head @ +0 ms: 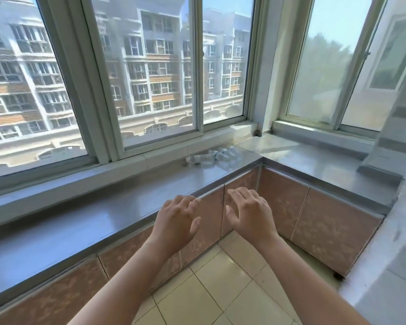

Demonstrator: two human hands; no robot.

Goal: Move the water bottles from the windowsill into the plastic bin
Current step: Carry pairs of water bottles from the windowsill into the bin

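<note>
You are looking into bright daylight pouring through the windows, which is glaring off the metal sill. The wide lens is bending the frames near the edges, and the right margin is smearing into blur.

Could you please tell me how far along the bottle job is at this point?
Nothing looks done yet. The bottles lie in a cluster on the sill near the corner under the window. The left hand and right hand are both open and empty, reaching forward short of the bottles. No bin is in view, so every bottle is left to move, and the bin must be found too.
</note>
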